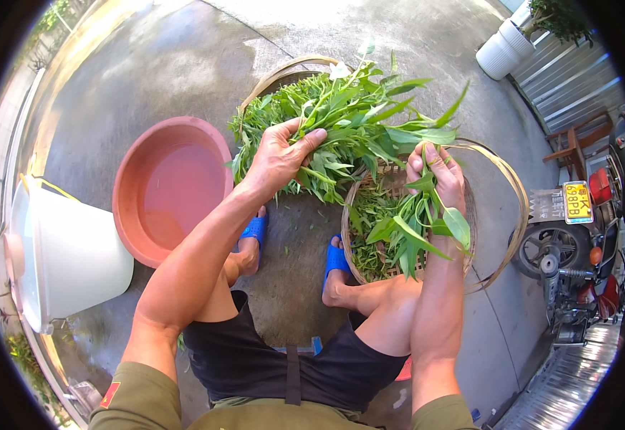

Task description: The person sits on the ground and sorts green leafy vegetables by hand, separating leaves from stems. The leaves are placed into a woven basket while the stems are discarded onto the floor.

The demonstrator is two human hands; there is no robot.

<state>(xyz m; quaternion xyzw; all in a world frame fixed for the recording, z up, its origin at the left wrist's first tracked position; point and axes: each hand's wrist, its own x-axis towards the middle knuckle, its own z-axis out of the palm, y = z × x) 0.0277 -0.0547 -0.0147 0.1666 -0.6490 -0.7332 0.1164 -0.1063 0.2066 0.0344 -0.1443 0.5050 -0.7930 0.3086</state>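
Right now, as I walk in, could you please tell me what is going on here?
The person's left hand grips a bunch of leafy green stems over a woven basket heaped with greens. The right hand holds a few leafy sprigs over a second woven basket, which contains a smaller amount of loose greens. A reddish plastic basin and a white bucket sit to the person's left.

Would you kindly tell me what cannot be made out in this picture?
- Head view, far basket: floor hidden by heaped greens.
- Head view, stems inside the left hand: covered by its grip.
- Head view, red thing beside the shorts: partly hidden by them; kind unclear.
- Head view, motorbike: outer part cut off by the dark fisheye rim.
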